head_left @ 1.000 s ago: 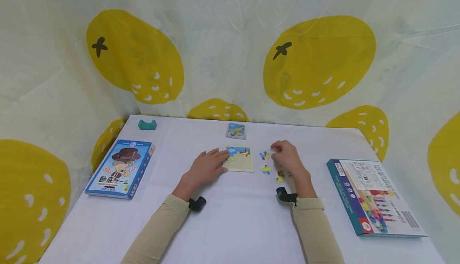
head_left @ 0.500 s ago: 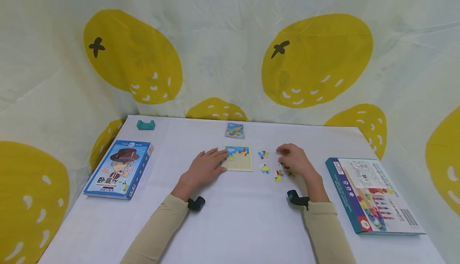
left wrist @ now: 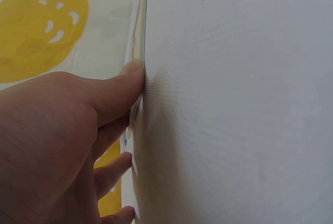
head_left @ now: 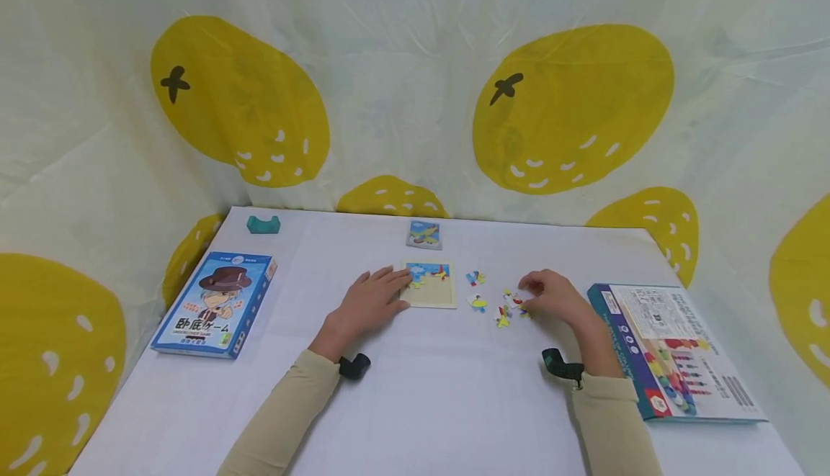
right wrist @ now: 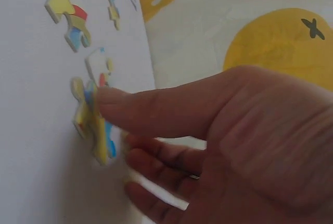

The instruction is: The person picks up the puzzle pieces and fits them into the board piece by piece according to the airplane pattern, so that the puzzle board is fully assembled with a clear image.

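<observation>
My left hand (head_left: 371, 303) lies flat at the left side of a small wooden puzzle tray (head_left: 431, 303); its fingertips rest on the frame, and the left wrist view shows the thumb (left wrist: 122, 91) against the tray's edge. Some joined jigsaw pieces (head_left: 441, 272) with blue, white, red and yellow print fill its upper part. To the right, my right hand (head_left: 554, 297) hovers at a cluster of loose puzzle pieces (head_left: 503, 316), thumb and forefinger apart. Up close, the right thumb (right wrist: 117, 101) overlaps several pieces (right wrist: 101, 135), the other fingers loosely bent behind.
Two more loose spots of puzzle pieces (head_left: 475, 279) lie between tray and right hand. A small picture card (head_left: 424, 235) with a plane lies behind the tray. A blue game box (head_left: 214, 307) is at left, a teal block (head_left: 264, 225) behind it, and a larger box (head_left: 677, 353) at right.
My right hand has moved rightward and slightly nearer, from the upper pieces to the far right of the cluster, uncovering several pieces. The left hand has stayed at the tray.
</observation>
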{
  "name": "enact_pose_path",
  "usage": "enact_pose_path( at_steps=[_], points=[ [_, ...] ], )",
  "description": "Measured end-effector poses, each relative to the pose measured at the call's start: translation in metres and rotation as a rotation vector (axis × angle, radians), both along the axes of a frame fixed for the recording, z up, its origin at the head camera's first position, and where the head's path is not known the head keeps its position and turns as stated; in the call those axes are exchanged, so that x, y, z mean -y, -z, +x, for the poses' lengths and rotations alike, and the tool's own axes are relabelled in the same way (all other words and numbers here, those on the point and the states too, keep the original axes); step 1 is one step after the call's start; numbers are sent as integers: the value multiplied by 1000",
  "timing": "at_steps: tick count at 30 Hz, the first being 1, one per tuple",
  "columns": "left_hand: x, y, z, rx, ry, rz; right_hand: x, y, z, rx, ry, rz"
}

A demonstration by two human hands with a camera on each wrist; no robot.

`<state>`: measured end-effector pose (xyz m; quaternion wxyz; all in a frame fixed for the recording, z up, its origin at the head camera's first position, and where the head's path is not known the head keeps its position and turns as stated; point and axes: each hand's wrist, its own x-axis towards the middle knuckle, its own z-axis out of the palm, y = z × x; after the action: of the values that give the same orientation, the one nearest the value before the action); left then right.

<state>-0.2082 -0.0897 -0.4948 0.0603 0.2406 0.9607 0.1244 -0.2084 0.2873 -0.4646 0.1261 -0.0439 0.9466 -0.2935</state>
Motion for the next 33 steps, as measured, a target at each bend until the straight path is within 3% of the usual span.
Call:
enact_pose_path(
  at_steps=[6, 13, 22, 33],
  points=[
    [-1, 0, 1, 9, -9, -1, 0, -10, 8, 101, -46, 73],
    [0, -1, 2, 14, -4, 10, 4, -8, 7, 138, -10, 93],
    [0, -1, 1, 3, 10, -1, -2, -2, 6, 74, 8, -28],
    [0, -3, 2, 16, 7, 34, 11, -7, 0, 0, -23, -213]
  ],
)
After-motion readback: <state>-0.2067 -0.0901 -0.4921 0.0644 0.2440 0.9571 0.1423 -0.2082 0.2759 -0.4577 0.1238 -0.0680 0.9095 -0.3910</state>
